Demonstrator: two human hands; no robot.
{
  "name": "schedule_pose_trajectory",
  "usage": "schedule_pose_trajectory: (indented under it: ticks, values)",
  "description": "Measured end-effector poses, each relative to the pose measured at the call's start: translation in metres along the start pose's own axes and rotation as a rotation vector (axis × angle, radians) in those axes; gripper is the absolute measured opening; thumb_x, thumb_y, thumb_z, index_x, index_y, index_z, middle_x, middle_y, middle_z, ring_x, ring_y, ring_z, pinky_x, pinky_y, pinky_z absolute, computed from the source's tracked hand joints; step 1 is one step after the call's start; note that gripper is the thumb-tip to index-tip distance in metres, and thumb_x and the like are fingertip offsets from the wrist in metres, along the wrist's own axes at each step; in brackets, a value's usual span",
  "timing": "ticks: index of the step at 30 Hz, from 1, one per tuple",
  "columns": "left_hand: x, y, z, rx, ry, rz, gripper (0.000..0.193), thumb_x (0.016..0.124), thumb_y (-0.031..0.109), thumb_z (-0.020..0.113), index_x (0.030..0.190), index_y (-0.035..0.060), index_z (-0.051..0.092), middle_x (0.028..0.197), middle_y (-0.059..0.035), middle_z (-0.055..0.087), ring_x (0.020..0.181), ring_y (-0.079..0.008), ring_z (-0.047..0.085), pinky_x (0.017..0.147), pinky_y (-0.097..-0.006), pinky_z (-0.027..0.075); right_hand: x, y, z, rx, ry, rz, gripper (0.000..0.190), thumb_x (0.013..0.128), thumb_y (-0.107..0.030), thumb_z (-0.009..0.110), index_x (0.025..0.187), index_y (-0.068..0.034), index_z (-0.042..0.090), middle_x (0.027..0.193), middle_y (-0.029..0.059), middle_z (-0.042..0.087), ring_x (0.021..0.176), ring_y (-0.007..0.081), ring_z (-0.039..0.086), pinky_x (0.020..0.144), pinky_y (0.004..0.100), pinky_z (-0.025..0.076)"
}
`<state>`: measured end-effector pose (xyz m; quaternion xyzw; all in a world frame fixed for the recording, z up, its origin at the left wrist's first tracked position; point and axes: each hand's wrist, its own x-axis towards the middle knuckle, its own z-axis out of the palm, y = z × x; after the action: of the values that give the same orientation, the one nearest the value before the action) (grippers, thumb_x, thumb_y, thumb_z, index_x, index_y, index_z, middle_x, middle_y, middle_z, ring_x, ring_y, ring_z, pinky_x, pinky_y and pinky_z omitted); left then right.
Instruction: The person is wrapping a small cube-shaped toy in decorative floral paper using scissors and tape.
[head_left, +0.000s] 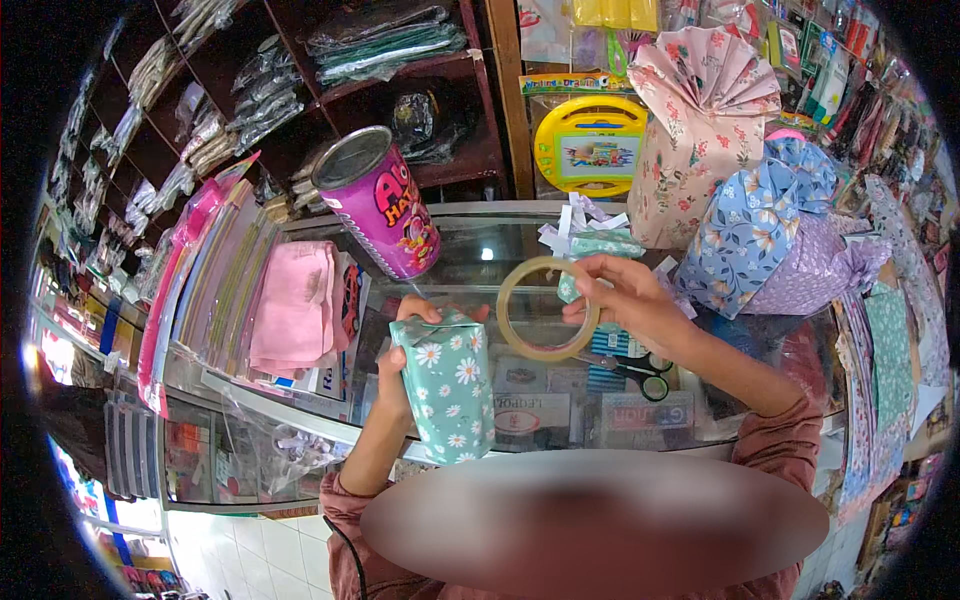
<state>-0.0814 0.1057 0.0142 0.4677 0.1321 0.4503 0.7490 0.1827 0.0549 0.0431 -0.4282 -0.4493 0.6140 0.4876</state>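
My left hand (396, 367) grips a small box wrapped in green daisy-print paper (454, 394), held upright over the near edge of the glass counter. To its right, my right hand (634, 304) holds a large roll of clear adhesive tape (510, 326) by its right side. The box and the tape roll are apart. A pair of scissors with dark handles (646, 373) lies on the counter below my right wrist. Paper scraps (581, 225) lie beyond my right hand, some of them with the green daisy print.
A purple tin (386, 210) stands back left, near folded pink cloth (292, 307) and upright stacked packets. Gift-wrapped parcels in pink (694, 157), blue (742, 240) and lilac (810, 270) stand back right. Patterned paper sheets (877, 397) hang over the right end of the glass counter (465, 289).
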Motion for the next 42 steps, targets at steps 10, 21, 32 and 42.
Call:
schedule_pose_trajectory:
  ticks: [10, 21, 32, 42]
  values:
    - [0.010, -0.028, -0.007, -0.333, -0.307, 0.001, 0.048, 0.069, 0.046, 0.060, 0.097, 0.0130, 0.042, 0.094, -0.0121, 0.057, 0.095, -0.0269, 0.057, 0.103, -0.0598, 0.022, -0.001, 0.008, 0.005, 0.247, 0.045, -0.023, 0.028, 0.092, -0.018, 0.047, 0.113, 0.000, 0.046, 0.103, 0.0041, 0.051, 0.093, 0.0182, 0.058, 0.090, 0.0372, 0.047]
    - [0.015, -0.024, -0.004, -0.552, -0.282, 0.001, 0.035, 0.076, 0.043, 0.053, 0.098, 0.0175, 0.042, 0.085, -0.0127, 0.054, 0.079, -0.0299, 0.058, 0.096, -0.0614, 0.032, 0.005, 0.033, 0.010, 0.298, -0.097, 0.156, 0.036, 0.091, -0.027, 0.050, 0.114, 0.000, 0.046, 0.100, 0.0058, 0.052, 0.098, 0.0180, 0.056, 0.092, 0.0376, 0.045]
    - [0.002, -0.008, 0.004, -0.277, -0.016, -0.118, 0.056, 0.074, 0.059, 0.055, 0.110, 0.0197, 0.038, 0.100, -0.0053, 0.054, 0.093, -0.0300, 0.058, 0.082, -0.0550, 0.048, -0.010, 0.022, 0.020, -0.627, -0.150, -0.025, 0.030, 0.089, -0.015, 0.052, 0.114, 0.002, 0.049, 0.107, 0.0107, 0.053, 0.097, 0.0188, 0.056, 0.083, 0.0350, 0.050]
    - [0.002, -0.010, -0.006, -0.229, 0.010, -0.155, 0.066, 0.075, 0.060, 0.053, 0.119, 0.0152, 0.035, 0.108, -0.0110, 0.053, 0.098, -0.0259, 0.056, 0.082, -0.0416, 0.050, -0.018, 0.010, 0.038, -1.047, -0.294, -0.884, 0.044, 0.074, -0.018, 0.070, 0.113, -0.006, 0.053, 0.114, 0.0121, 0.051, 0.103, 0.0260, 0.055, 0.083, 0.0333, 0.050]
